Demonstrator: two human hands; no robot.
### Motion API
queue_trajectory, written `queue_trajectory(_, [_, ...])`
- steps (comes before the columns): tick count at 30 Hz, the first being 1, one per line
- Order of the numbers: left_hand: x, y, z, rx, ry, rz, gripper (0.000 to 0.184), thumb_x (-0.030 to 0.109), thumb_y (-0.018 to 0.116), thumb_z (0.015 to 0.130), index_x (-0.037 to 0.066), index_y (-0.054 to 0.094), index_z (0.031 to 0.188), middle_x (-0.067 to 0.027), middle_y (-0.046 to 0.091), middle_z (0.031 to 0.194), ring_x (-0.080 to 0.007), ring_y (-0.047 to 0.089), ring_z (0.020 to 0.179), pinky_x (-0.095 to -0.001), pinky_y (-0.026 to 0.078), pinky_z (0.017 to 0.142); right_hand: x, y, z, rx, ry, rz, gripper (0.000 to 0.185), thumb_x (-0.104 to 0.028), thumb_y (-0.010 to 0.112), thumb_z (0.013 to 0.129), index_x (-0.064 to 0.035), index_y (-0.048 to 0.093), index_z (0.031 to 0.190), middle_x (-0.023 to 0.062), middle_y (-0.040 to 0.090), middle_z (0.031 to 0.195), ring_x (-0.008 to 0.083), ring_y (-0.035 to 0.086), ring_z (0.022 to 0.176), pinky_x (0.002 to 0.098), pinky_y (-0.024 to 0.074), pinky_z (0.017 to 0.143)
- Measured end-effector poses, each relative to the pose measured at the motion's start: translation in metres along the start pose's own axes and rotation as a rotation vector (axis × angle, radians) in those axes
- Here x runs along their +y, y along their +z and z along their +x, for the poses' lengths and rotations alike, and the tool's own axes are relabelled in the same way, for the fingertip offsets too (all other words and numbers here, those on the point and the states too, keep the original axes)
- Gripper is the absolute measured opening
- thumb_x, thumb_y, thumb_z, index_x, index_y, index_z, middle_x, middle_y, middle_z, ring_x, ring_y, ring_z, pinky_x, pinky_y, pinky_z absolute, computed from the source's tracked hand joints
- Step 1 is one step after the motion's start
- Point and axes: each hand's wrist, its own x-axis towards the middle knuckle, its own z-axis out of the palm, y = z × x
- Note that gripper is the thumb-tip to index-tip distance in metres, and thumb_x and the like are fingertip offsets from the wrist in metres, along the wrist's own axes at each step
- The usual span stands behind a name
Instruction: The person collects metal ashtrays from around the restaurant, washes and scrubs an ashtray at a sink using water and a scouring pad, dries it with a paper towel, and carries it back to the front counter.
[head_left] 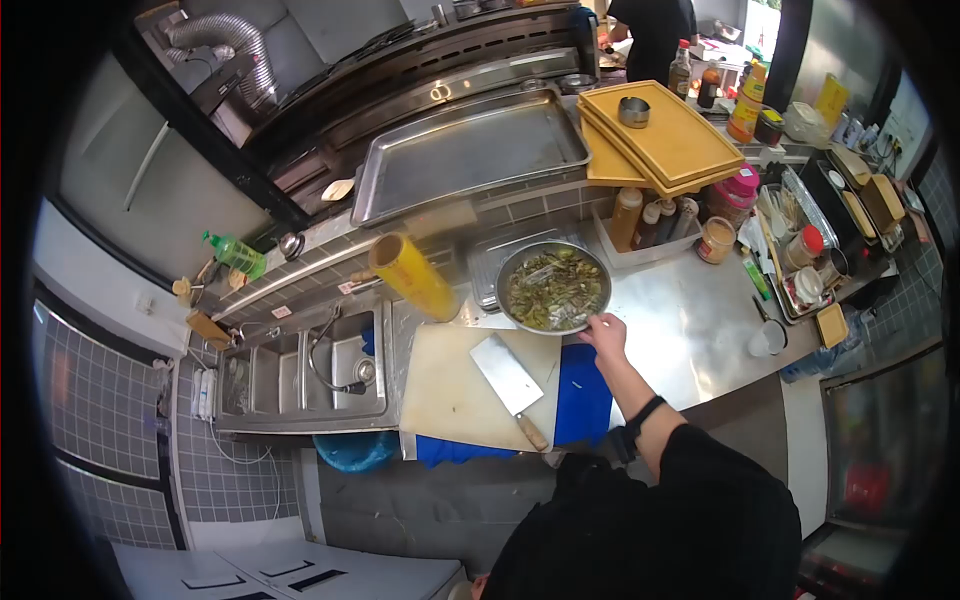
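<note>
My right hand [604,336] is closed on the near rim of a round metal bowl [604,276]. Chopped greenish-brown vegetables [553,288] fill the bowl, with shiny clear patches on top. Left of my hand, a cleaver [507,374] with a wooden handle lies flat on a white cutting board [440,385]. Blue cloth [585,395] shows under and beside the board. At the bottom edge, a small patch of skin [480,586] may be my left hand; its fingers cannot be made out.
Behind the board stands a yellow roll [412,275]. A sink [345,365] is at left. Sauce bottles [628,218] stand in a white bin behind the bowl. A large metal tray [470,150] and yellow trays [655,130] rest on the shelf. Another person [655,35] stands beyond.
</note>
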Motion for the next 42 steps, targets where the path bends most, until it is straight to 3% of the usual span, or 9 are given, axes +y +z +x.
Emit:
queue_trajectory(6, [0.013, 0.007, 0.044, -0.079, 0.175, 0.295, 0.026, 0.028, 0.056, 0.092, 0.007, 0.063, 0.107, -0.0126, 0.069, 0.094, -0.0292, 0.066, 0.087, -0.0419, 0.052, 0.082, -0.093, -0.074, -0.059, -0.043, -0.099, 0.117, 0.005, -0.002, 0.057, 0.087, -0.0004, 0.054, 0.084, 0.0120, 0.063, 0.082, 0.0184, 0.066, 0.070, 0.0303, 0.0599, 0.066])
queue_trajectory(11, [0.004, -0.006, 0.121, -0.018, 0.667, 0.919, 0.026, 0.028, 0.057, 0.091, 0.008, 0.064, 0.106, -0.0123, 0.069, 0.095, -0.0292, 0.067, 0.087, -0.0417, 0.052, 0.082, -0.172, -0.116, -0.057, -0.022, -0.312, 0.207, 0.005, -0.003, 0.057, 0.087, -0.0002, 0.054, 0.085, 0.0125, 0.063, 0.086, 0.0201, 0.066, 0.077, 0.0357, 0.0589, 0.078])
queue_trajectory(14, [0.115, 0.024, 0.027, -0.097, 0.154, 0.226, 0.028, 0.035, 0.060, 0.089, 0.012, 0.061, 0.072, 0.0035, 0.045, 0.054, -0.0084, 0.036, 0.045, -0.0248, 0.029, 0.043, -0.215, -0.130, -0.013, 0.021, -0.445, 0.239, 0.006, -0.005, 0.058, 0.087, 0.0001, 0.055, 0.085, 0.0090, 0.062, 0.083, 0.0165, 0.063, 0.070, 0.0338, 0.0584, 0.073])
queue_trajectory(23, [0.067, 0.011, 0.045, -0.041, 0.053, -0.092, 0.027, 0.032, 0.056, 0.089, 0.008, 0.066, 0.084, -0.0024, 0.053, 0.063, -0.0165, 0.049, 0.057, -0.0356, 0.039, 0.052, -0.311, -0.115, 0.162, 0.421, -0.506, 0.087, 0.014, -0.007, 0.063, 0.083, 0.0065, 0.058, 0.086, 0.0109, 0.063, 0.079, 0.0201, 0.065, 0.068, 0.0313, 0.0626, 0.061])
queue_trajectory(29, [0.091, 0.008, -0.006, 0.011, -0.067, 0.014, 0.024, 0.031, 0.057, 0.089, 0.008, 0.066, 0.087, -0.0022, 0.055, 0.066, -0.0161, 0.050, 0.064, -0.0336, 0.043, 0.058, -0.331, -0.106, 0.188, 0.252, -0.417, -0.283, 0.030, -0.021, 0.066, 0.086, 0.0073, 0.063, 0.094, 0.0165, 0.068, 0.092, 0.0247, 0.070, 0.077, 0.0305, 0.0599, 0.054])
queue_trajectory(31, [0.096, 0.009, -0.016, 0.030, -0.087, 0.027, 0.024, 0.030, 0.058, 0.088, 0.008, 0.066, 0.087, -0.0021, 0.056, 0.067, -0.0160, 0.051, 0.066, -0.0329, 0.044, 0.060, -0.345, -0.094, 0.173, 0.314, -0.361, -0.543, 0.034, -0.028, 0.063, 0.088, 0.0036, 0.065, 0.102, 0.0195, 0.068, 0.101, 0.0285, 0.071, 0.080, 0.0361, 0.0593, 0.062])
queue_trajectory(33, [0.088, 0.008, -0.011, 0.035, -0.084, -0.020, 0.024, 0.031, 0.057, 0.089, 0.008, 0.066, 0.087, -0.0021, 0.057, 0.068, -0.0158, 0.051, 0.067, -0.0326, 0.044, 0.061, -0.354, -0.079, 0.149, 0.590, -0.614, -1.478, 0.036, -0.030, 0.060, 0.089, -0.0006, 0.066, 0.109, 0.0196, 0.070, 0.099, 0.0330, 0.070, 0.083, 0.0428, 0.0568, 0.074])
queue_trajectory(37, [0.054, 0.003, 0.008, 0.040, -0.132, -0.184, 0.029, 0.034, 0.053, 0.091, 0.009, 0.067, 0.085, -0.0020, 0.059, 0.070, -0.0149, 0.051, 0.066, -0.0322, 0.043, 0.059, -0.377, -0.007, 0.099, 0.505, -0.799, -1.552, 0.031, -0.029, 0.057, 0.088, -0.0034, 0.068, 0.102, 0.0216, 0.068, 0.102, 0.0366, 0.066, 0.098, 0.0477, 0.0531, 0.081])
queue_trajectory(42, [0.062, -0.003, -0.045, 0.048, -0.142, -0.108, 0.031, 0.036, 0.053, 0.093, 0.008, 0.066, 0.091, -0.0020, 0.062, 0.079, -0.0140, 0.052, 0.061, -0.0316, 0.044, 0.055, -0.359, 0.074, 0.171, 0.265, -1.027, -1.561, 0.025, -0.028, 0.059, 0.087, -0.0055, 0.064, 0.096, 0.0202, 0.066, 0.104, 0.0379, 0.065, 0.090, 0.0491, 0.0522, 0.078])
